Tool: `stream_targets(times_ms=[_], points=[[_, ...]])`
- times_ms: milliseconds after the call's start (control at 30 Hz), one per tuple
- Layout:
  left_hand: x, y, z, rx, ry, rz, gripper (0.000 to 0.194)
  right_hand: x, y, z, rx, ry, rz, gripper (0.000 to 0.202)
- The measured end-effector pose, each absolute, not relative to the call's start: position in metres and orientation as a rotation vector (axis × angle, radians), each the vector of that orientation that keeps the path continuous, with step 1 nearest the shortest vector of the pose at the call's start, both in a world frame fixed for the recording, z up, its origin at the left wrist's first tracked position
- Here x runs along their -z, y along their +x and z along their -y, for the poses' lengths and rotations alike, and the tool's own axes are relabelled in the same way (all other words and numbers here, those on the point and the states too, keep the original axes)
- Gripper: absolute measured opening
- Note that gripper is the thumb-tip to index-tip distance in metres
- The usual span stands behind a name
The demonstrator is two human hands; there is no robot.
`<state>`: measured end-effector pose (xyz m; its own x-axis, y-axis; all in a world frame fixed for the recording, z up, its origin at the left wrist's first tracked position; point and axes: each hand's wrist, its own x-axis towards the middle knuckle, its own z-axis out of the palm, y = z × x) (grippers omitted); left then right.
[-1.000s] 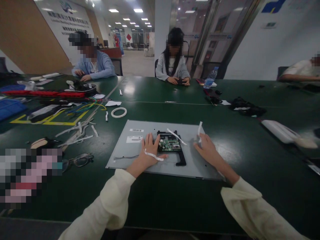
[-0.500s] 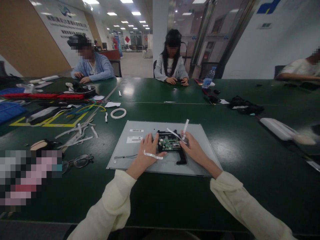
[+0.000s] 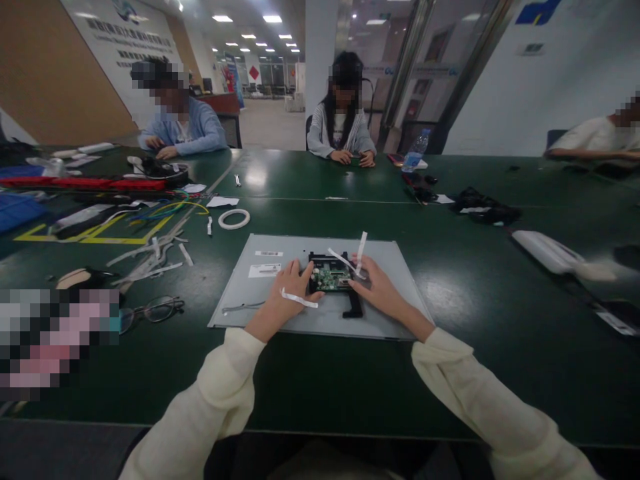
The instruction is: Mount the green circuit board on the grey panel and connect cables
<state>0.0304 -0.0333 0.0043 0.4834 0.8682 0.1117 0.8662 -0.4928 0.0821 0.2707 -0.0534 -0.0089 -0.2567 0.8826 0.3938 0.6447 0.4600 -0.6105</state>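
Green table: grey panel, tape roll, glasses (cable clutter left).

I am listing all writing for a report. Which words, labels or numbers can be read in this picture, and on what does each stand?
None can be read.
Two white labels on the grey panel: print too small.
Wall banner: lines of characters, blurred.
Blue sign on the white wall: a shape only, cut by the edge.
Bottle label: too small.
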Motion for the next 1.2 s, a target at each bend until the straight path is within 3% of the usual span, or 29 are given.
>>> stream_targets(times_ms=[600,833,1033,1200], points=[[-0.002,0.022,0.034,-0.264,2.775,-1.544,0.066,0.007,0.267,0.048,-0.64,-1.292,1.666,0.036],[-0.002,0.026,0.034,-0.299,2.717,-1.57,0.081,0.0,0.265,0.054,-0.629,-1.323,1.552,0.028],[-0.025,0.054,0.022,-0.567,2.82,-1.323,0.044,0.003,0.266,0.053,-0.584,-1.32,1.618,0.025],[-0.024,0.082,0.002,-0.603,2.925,-1.095,0.031,0.005,0.267,0.052,-0.599,-1.332,1.653,0.025]])
